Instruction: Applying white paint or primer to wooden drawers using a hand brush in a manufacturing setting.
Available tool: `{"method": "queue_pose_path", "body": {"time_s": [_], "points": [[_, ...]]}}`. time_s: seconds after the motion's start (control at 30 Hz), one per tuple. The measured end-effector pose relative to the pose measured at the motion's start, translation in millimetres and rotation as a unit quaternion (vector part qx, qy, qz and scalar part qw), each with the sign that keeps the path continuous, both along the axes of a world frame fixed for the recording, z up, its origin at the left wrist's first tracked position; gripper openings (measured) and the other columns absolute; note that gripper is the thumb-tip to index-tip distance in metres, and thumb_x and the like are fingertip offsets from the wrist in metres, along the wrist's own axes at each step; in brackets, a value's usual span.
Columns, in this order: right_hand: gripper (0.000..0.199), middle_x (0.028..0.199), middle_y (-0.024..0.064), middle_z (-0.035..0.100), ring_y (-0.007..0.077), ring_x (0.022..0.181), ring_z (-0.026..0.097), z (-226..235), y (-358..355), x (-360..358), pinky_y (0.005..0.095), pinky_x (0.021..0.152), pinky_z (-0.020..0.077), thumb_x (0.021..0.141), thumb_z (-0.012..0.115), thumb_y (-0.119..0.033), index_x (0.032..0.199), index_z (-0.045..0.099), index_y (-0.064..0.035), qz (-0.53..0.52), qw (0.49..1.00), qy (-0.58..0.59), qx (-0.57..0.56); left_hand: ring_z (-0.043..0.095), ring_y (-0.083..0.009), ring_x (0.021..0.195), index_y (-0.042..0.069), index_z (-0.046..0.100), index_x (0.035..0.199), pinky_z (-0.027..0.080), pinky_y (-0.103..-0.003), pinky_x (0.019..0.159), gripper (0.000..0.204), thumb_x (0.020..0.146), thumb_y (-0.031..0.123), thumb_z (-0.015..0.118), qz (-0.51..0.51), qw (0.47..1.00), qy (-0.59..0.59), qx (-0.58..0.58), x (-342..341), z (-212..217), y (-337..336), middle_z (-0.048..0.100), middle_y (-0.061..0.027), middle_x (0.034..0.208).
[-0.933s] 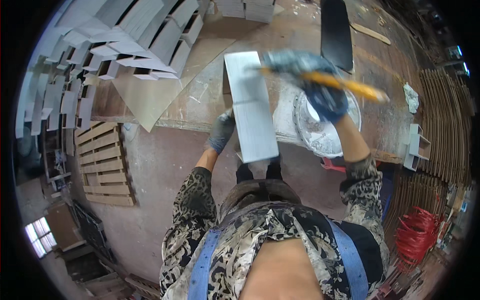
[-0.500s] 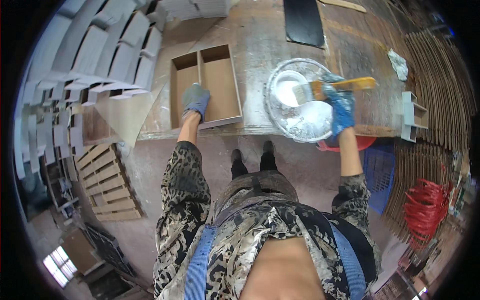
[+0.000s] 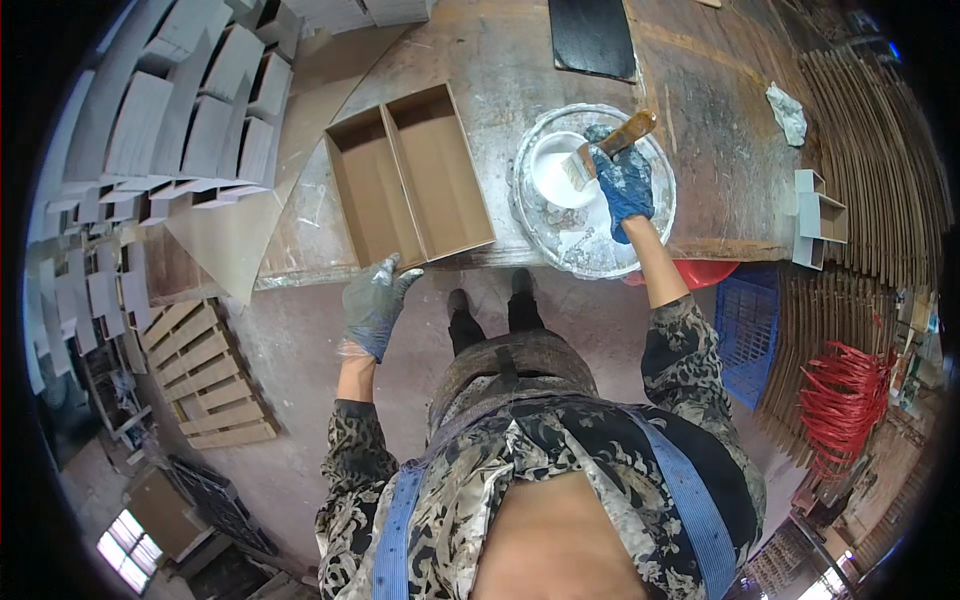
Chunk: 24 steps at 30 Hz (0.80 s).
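Where the brush is: bristles of the brush (image 3: pixel 628 134) over the mouth of the white cup (image 3: pixel 546 165), handle tilted up and away to the right; can't tell if the tip touches the paint.
Right hand: blue-gloved, paint-smeared right hand (image 3: pixel 624 186), fingers wrapped round the brush, pinching it near the metal band; covers part of the cup's right side.
Cup: stands inside the round, paint-streaked tub (image 3: pixel 575 255), toward its far left.
Box: open two-compartment box (image 3: pixel 435 165) on the bench (image 3: pixel 490 60), openings up, left of the tub and apart from it, near end at the front edge.
Left hand: gloved left hand (image 3: pixel 372 312) at the box's near end, thumb spread from the other fingers, nothing gripped; contact unclear.
Left side: brown sheet (image 3: pixel 222 240) hangs over the bench edge; stacked white boxes (image 3: pixel 125 125) crowd the space beyond it.
Far side: black panel (image 3: pixel 592 38) beyond the tub.
Right side: crumpled rag (image 3: pixel 788 115); small white box (image 3: pixel 822 220) at the edge.
Below: red basin (image 3: pixel 708 272), blue crate (image 3: pixel 748 335), wooden pallet (image 3: pixel 208 375).
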State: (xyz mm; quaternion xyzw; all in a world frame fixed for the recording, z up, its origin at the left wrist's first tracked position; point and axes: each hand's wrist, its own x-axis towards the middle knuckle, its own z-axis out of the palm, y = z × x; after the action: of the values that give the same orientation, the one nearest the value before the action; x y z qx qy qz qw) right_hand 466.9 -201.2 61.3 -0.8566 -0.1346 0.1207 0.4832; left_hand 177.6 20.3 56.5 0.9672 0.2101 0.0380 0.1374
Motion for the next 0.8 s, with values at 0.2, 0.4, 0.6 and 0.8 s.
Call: {"method": "queue_pose_path", "body": {"time_s": [0.2,0.4,0.6,0.8], "points": [[0.030,0.095,0.0122,0.063,0.0242,0.089,0.060,-3,-10,-1,0.0328,0.078,0.0448,0.080,0.058,-0.024,0.102,0.060,-0.0031,0.002,0.995,-0.097,-0.003,0.060,-0.0243,0.073,0.002,0.060,0.098,0.047,-0.034,0.065,0.040,0.077,0.037,0.061,0.001,0.999,-0.014,0.037,-41,13,-9,0.063,-0.0098,0.082],[0.031,0.097,0.0108,0.062,0.0223,0.089,0.059,-17,-44,18,0.0312,0.079,0.0439,0.079,0.061,-0.023,0.102,0.058,-0.0032,-0.078,0.987,-0.137,0.037,0.052,-0.0200,0.101,0.011,0.050,0.117,0.040,-0.036,0.083,0.043,0.083,0.037,0.057,0.451,0.746,-0.238,-0.429,-92,-24,-31,0.053,-0.0076,0.115],[0.028,0.102,0.0068,0.060,0.0162,0.094,0.055,-16,-53,8,0.0279,0.086,0.0417,0.078,0.063,-0.010,0.103,0.056,-0.0002,-0.106,0.960,-0.101,0.238,0.050,-0.0192,0.107,0.014,0.047,0.120,0.038,-0.041,0.087,0.046,0.084,0.042,0.054,0.355,0.452,-0.279,-0.769,-76,-79,-36,0.053,-0.0056,0.114],[0.026,0.103,0.0070,0.060,0.0150,0.096,0.055,-11,-57,-13,0.0266,0.088,0.0393,0.079,0.058,-0.002,0.105,0.055,0.0000,-0.037,0.995,-0.090,0.003,0.053,-0.0205,0.096,0.009,0.049,0.113,0.045,-0.039,0.085,0.039,0.084,0.033,0.058,0.351,0.410,-0.372,-0.755,-63,-79,-32,0.055,-0.0065,0.105]]}}
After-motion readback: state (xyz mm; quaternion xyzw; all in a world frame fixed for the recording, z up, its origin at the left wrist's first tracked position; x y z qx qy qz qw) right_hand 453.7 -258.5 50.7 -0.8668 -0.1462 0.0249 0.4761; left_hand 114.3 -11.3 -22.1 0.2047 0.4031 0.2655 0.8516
